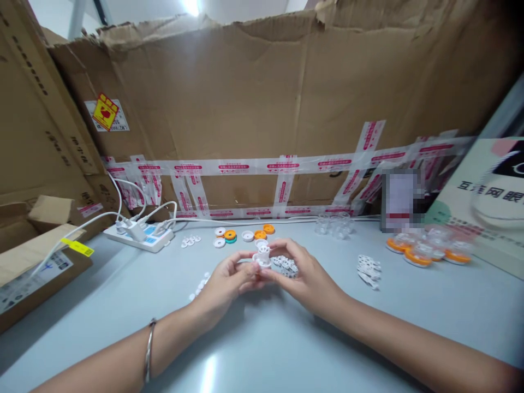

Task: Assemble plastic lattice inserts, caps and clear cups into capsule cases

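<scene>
Both hands meet above the middle of the table around a small white plastic part (263, 257), which has a wide round base and a narrower, notched top. My left hand (234, 278) pinches it from the left side. From the right, the thumb and fingers of my right hand (305, 275) close on it. Behind the fingers lie a pile of small white-and-grey parts (285, 264) and a group of orange discs (260, 234) and white discs (248, 236). Small white round pieces (199, 288) lie by my left wrist, partly hidden.
At the left stand a white power strip (141, 236) with cables and an open cardboard box (49, 273). Clear plastic cups (334, 225), flat white pieces (368, 270) and orange-based clear domes (428, 248) sit right. A large taped carton (245, 109) walls off the back.
</scene>
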The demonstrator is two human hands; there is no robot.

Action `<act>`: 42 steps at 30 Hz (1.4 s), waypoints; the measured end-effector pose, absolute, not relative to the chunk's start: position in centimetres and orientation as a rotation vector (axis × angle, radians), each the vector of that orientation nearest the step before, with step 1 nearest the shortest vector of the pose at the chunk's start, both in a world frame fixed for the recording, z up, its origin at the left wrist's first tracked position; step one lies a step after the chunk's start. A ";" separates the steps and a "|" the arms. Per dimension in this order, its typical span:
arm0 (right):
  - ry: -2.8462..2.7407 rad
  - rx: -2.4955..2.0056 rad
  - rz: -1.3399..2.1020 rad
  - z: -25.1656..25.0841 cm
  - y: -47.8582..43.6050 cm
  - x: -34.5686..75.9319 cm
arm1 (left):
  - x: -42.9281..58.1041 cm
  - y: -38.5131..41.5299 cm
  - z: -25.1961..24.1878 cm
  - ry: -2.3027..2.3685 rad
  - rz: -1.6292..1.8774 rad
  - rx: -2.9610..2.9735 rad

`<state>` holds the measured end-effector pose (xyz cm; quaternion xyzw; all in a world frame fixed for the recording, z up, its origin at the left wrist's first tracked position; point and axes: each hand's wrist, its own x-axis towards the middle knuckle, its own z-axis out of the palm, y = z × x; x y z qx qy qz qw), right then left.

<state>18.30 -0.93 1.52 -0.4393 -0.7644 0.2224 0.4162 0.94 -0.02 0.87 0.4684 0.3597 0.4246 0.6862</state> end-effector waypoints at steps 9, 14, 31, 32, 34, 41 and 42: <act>-1.921 -1.114 0.555 3.3 0.4 20.5 | 0.9 -0.6 1.2 0.741 0.968 0.951; -1.788 -1.661 0.046 3.2 5.3 29.0 | 0.7 -0.4 0.8 0.775 0.958 0.940; -1.875 -1.962 -0.098 -0.2 8.0 33.8 | 0.8 -0.3 0.3 0.813 0.975 0.972; -1.885 -1.964 -0.086 0.1 7.9 33.9 | 0.9 -0.3 0.3 0.817 0.971 0.978; -1.898 -1.966 -0.057 1.2 7.4 34.1 | 0.9 -0.4 0.4 0.827 0.959 0.987; -1.831 -1.521 0.396 6.4 3.6 30.4 | 1.1 -0.7 0.6 0.818 0.938 0.999; -1.798 -1.382 0.531 6.7 2.9 29.1 | 1.1 -0.8 0.6 0.810 0.934 1.008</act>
